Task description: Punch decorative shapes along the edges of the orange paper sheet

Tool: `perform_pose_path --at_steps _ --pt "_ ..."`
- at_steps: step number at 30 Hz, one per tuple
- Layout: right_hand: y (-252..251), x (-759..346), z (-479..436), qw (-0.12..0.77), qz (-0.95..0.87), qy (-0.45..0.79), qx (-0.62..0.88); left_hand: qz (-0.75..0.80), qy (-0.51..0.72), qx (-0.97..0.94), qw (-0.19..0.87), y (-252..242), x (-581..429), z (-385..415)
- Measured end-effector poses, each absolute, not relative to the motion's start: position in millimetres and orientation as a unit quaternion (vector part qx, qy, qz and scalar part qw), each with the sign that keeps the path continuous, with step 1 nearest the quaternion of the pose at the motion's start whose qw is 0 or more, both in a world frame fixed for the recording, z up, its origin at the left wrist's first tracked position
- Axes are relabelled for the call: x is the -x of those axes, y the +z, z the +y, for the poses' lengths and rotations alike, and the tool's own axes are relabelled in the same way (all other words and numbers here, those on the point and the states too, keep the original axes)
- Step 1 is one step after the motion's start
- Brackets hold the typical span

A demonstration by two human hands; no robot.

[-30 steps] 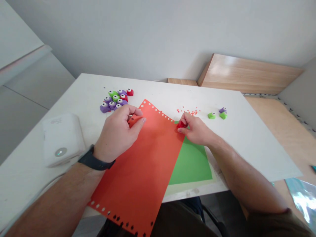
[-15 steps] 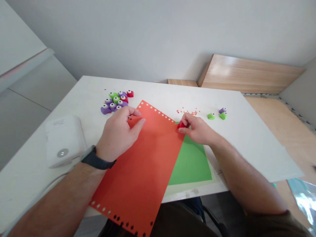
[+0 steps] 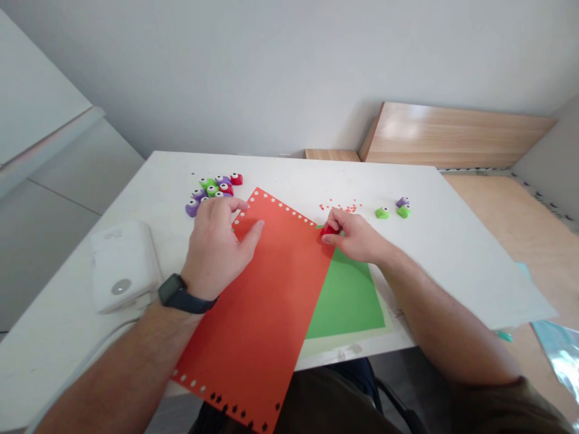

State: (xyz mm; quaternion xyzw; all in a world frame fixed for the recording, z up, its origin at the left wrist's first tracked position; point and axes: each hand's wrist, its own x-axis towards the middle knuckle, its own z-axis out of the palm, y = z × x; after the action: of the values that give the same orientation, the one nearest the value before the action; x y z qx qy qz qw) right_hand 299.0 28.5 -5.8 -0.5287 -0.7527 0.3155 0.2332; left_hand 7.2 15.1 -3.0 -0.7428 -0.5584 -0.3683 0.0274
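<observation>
**Figure.** The left hand (image 3: 217,253), a black watch (image 3: 178,297) on its wrist, rests on an orange paper sheet (image 3: 266,307) with thumb and fingers spread apart, gripping nothing. The right hand (image 3: 357,238) pinches a red paper punch (image 3: 329,230) between thumb and fingers at the sheet's upper edge, which is dotted with small cut-out shapes. The sheet partly overlaps a green paper sheet (image 3: 346,301) on a white table (image 3: 456,265). Red paper bits (image 3: 339,207) lie just beyond the punch; a cluster of colored punches (image 3: 212,191) stands beyond the left hand.
</observation>
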Motion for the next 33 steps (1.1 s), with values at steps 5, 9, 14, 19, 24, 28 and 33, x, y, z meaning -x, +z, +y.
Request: perform_pose_path --at_steps 5,9,14,19,24,28,33 --pt "-7.8 -298.3 29.6 0.243 -0.751 0.318 0.525 -0.532 -0.384 0.753 0.056 -4.5 -9.9 16.0" --pt "-10.7 -299.1 30.9 0.250 -0.749 0.328 0.519 -0.512 -0.387 0.764 0.071 -3.1 -14.7 12.9" --pt "-14.1 -299.5 33.1 0.251 -0.751 0.332 0.513 -0.492 -0.364 0.787 0.081 10.2 -33.9 -0.7" --pt "-15.3 -298.8 33.3 0.252 -0.751 0.330 0.514 -0.455 -0.325 0.827 0.057 18.3 -56.1 -13.9" --pt "-14.2 -299.4 33.5 0.249 -0.760 0.320 0.508 -0.434 -0.238 0.869 -0.032 13.5 -70.3 -20.5" --pt "-13.6 -299.0 32.9 0.242 -0.767 0.318 0.503 -0.473 -0.185 0.855 -0.101 6.3 -82.5 -14.8" --pt "-15.3 -298.4 32.3 0.246 -0.767 0.306 0.507 -0.478 -0.185 0.841 -0.172 -4.5 -95.1 4.8"
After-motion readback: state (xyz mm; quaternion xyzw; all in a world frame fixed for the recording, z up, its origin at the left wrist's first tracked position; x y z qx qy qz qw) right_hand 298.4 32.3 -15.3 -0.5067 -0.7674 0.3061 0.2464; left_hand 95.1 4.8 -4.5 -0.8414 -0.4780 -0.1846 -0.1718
